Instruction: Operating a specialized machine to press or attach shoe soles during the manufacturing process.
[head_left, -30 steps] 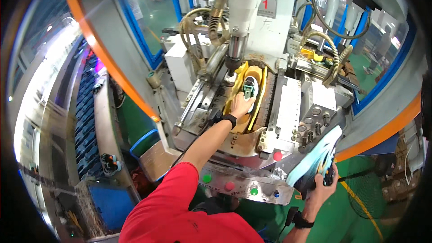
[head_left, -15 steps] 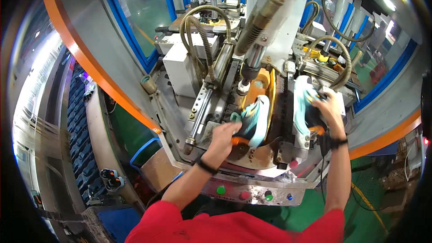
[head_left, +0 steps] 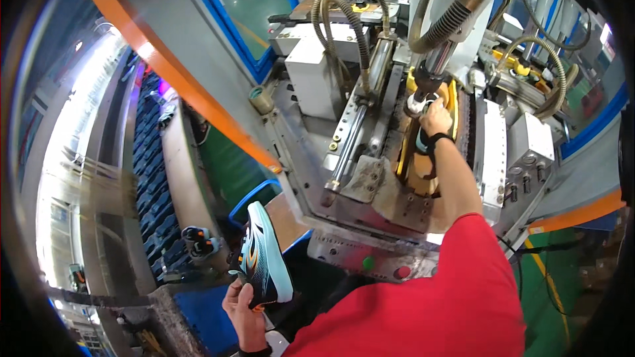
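My left hand (head_left: 243, 311) is closed on the heel end of a sneaker (head_left: 264, 258), black with a pale blue sole and orange accents. It holds the shoe upright, toe up, left of the machine. My right hand (head_left: 436, 119) reaches into the long yellow-edged mould (head_left: 402, 152), its fingers curled just below the dark plunger (head_left: 430, 82). A white piece (head_left: 415, 102) lies at those fingertips. Something pale blue shows under the wrist; the hand and forearm hide most of it, so what the fingers grip cannot be made out.
A white box with curved hoses (head_left: 314, 76) stands left of the mould. Push buttons (head_left: 368, 264) line the front panel. An orange-edged guard (head_left: 178, 69) curves along the left. Beyond it runs a dark blue conveyor (head_left: 149, 178), with another shoe (head_left: 200, 241) near its close end.
My left hand has moved out of the machine, down and left, with a sneaker. My right hand has shifted left from the machine's right side into the mould. The view has turned left.
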Demonstrator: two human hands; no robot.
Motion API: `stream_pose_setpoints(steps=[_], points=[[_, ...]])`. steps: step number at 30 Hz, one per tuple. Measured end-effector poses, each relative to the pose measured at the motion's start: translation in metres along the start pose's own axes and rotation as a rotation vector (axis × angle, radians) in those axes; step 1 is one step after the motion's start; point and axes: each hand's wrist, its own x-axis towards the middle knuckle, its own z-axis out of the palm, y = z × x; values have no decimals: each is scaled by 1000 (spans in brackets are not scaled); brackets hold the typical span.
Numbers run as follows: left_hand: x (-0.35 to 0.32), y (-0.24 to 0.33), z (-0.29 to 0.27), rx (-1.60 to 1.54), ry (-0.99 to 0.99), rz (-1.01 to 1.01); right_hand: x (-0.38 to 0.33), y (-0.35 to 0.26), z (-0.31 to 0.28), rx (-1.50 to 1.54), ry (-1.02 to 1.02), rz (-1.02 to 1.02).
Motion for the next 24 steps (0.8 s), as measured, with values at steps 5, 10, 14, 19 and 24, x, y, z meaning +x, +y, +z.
stream_pose_setpoints(steps=[5,10,14,19,24], points=[[-32,-34,-29,8,171,-27,-85,-11,-73,205,57,-237],[-57,-38,-7,-9,169,-150,-297,-41,-135,759,-199,-604],[-71,-44,10,-114,109,-156,-378,-16,-58,574,-508,-535],[-88,-56,6,-88,128,-170,-402,11,40,569,-533,-631],[-107,-58,9,-75,152,-135,-402,18,61,506,-430,-745]])
